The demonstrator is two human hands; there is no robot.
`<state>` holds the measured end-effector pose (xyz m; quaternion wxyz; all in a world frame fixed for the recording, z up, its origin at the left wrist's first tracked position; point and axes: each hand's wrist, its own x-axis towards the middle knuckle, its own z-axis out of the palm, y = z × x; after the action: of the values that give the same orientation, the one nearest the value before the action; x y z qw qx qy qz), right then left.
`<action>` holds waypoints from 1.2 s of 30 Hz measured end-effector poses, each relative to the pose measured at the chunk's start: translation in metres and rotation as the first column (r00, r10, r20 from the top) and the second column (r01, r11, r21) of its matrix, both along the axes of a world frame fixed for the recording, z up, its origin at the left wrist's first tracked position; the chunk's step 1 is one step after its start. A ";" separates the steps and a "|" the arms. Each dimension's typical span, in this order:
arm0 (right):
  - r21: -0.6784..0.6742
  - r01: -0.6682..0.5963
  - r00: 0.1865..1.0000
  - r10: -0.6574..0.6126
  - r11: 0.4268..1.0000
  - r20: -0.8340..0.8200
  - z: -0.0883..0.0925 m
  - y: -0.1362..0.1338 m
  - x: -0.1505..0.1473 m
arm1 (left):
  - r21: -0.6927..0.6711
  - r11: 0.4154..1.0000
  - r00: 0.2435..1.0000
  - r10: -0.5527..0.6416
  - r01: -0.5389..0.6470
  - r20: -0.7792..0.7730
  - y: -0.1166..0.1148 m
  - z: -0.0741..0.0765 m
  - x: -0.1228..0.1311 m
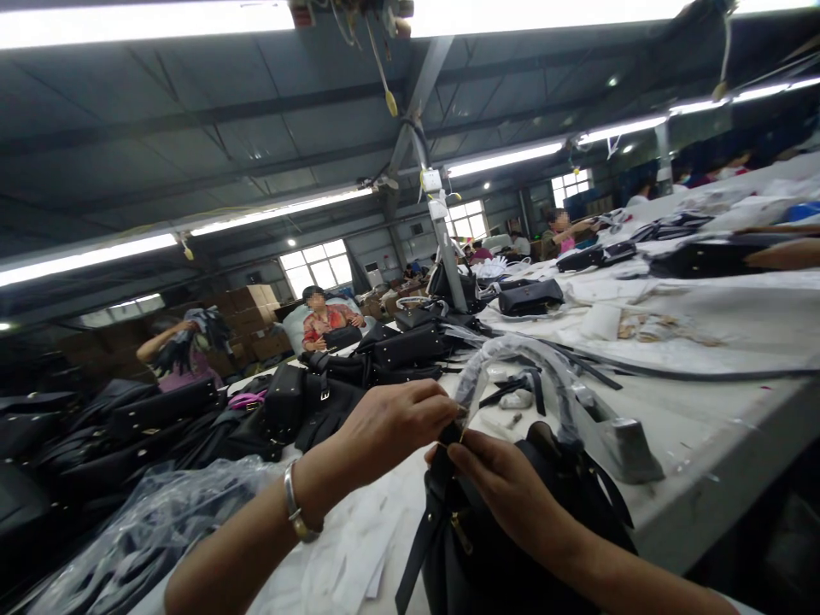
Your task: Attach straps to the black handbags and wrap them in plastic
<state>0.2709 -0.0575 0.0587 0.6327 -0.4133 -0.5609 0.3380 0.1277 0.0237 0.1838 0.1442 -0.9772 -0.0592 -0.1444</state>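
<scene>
A black handbag (506, 547) stands in front of me at the near edge of the white table (717, 410). Its handle (512, 359) arches up, wrapped in clear plastic film. My left hand (390, 423), with a silver bracelet on the wrist, pinches the plastic wrap at the base of the handle. My right hand (506, 483) rests on the bag's top edge, its fingers closed on the same spot where the handle meets the bag.
Several black handbags (384, 350) are piled across the table to the left and behind. A heap of clear plastic bags (147, 530) lies at the lower left. A metal post (448, 256) rises mid-table. Other people sit and stand at the far side.
</scene>
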 end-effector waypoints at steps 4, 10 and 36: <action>-0.013 -0.085 0.993 0.083 0.996 -0.084 -0.003 0.000 -0.003 | -0.034 0.996 0.993 0.084 -0.081 0.089 0.000 -0.014 -0.009; -0.041 -0.136 0.991 0.136 0.990 -0.018 -0.002 -0.003 -0.002 | -0.020 0.998 0.998 0.067 -0.067 0.021 -0.006 -0.032 -0.024; -0.131 -0.046 0.979 0.018 0.990 -0.202 0.003 0.001 0.014 | -0.934 0.252 0.834 0.432 0.252 0.342 0.000 -0.079 -0.008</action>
<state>0.2853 -0.0565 0.0613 0.6510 -0.4099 -0.4770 0.4251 0.1196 0.0233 0.1045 -0.4960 -0.7661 -0.2317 -0.3369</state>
